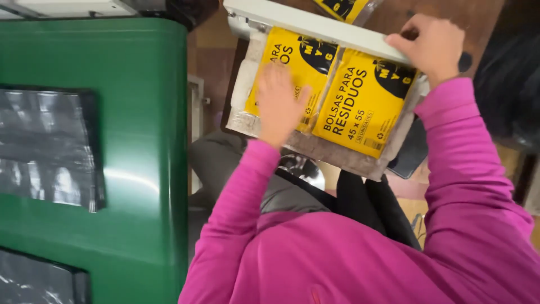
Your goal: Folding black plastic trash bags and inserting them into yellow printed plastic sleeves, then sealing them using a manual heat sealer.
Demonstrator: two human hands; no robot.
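— What is seen, taken from the largest thing down?

— A big green bin is seen on the left of the view, with dark plastic sheets laid against its side. A magenta sleeve fills the lower part.

— And at the top?

— A pale worn board is found there, and two yellow packets lie side by side on it, touching. A white bar is laid across their upper ends.

— How are the hands placed?

— The left hand is pressed flat on the left packet, fingers spread and closed on nothing. The right hand is curled tight around the end of the white bar, just above the right packet.
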